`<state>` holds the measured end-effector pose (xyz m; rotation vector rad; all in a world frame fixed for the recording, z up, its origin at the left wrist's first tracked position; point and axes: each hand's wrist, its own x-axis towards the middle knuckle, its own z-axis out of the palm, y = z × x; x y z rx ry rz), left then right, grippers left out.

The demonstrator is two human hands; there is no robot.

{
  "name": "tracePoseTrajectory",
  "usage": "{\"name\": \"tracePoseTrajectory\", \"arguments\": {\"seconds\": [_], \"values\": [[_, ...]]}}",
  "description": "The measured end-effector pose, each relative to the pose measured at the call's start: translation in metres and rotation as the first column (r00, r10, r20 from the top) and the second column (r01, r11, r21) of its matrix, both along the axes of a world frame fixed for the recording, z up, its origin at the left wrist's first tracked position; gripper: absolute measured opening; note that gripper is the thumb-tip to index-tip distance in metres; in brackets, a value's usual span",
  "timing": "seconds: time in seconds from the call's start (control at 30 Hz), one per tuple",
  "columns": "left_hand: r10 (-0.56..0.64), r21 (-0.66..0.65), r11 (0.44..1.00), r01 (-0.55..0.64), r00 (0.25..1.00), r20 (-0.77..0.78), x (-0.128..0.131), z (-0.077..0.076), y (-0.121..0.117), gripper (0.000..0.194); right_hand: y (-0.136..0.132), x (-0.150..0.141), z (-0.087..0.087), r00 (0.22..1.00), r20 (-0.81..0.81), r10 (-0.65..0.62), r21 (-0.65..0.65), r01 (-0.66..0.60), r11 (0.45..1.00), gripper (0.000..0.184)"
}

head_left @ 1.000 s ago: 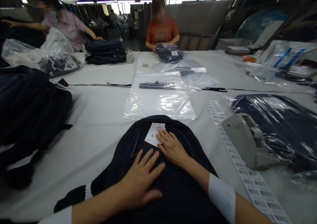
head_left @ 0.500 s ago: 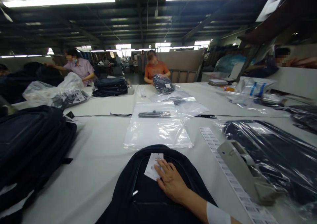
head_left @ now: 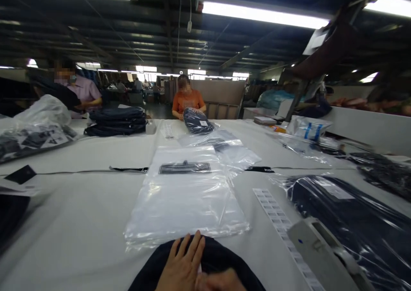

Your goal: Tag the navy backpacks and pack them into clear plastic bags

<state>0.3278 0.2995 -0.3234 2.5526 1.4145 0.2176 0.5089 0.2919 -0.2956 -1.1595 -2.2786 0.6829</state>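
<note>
A dark navy backpack [head_left: 221, 254] lies on the white table right in front of me, only its top end in view. My left hand [head_left: 183, 265] rests flat on it, fingers stretched out and apart, pointing toward a stack of clear plastic bags [head_left: 186, 201]. My right hand [head_left: 223, 281] sits beside the left at the bottom edge; just its upper part shows and its fingers are hidden. A sliver of white tag [head_left: 200, 268] peeks out between the two hands.
A strip of barcode labels [head_left: 272, 209] and a grey dispenser [head_left: 324, 256] lie to the right, beside a bagged dark backpack [head_left: 349, 214]. Folded dark items [head_left: 115, 120] stand at the far left. A person in orange [head_left: 188, 102] handles a bagged item across the table.
The view has tilted upward, so the backpack and hands dropped to the bottom edge. My left hand is back on the backpack's top; my right hand has slid lower, mostly out of view.
</note>
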Motion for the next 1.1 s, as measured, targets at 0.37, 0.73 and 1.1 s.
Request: {"name": "tracePoseTrajectory", "arguments": {"seconds": [0.37, 0.73, 1.1], "values": [[0.027, -0.296, 0.954, 0.057, 0.962, 0.273, -0.02, 0.034, 0.048, 0.045, 0.146, -0.005, -0.015, 0.934, 0.159, -0.321, -0.033, 0.33, 0.943, 0.011], [0.237, -0.154, 0.964, -0.217, 0.963, 0.128, -0.047, 0.044, 0.142, 0.03, 0.175, 0.001, -0.011, 0.892, 0.145, -0.428, -0.029, 0.436, 0.899, 0.048], [0.328, -0.1, 0.945, -0.312, 0.91, 0.254, -0.056, 0.044, 0.146, 0.034, 0.154, -0.001, -0.003, 0.859, 0.345, -0.377, 0.477, 0.186, 0.859, 0.03]]}}
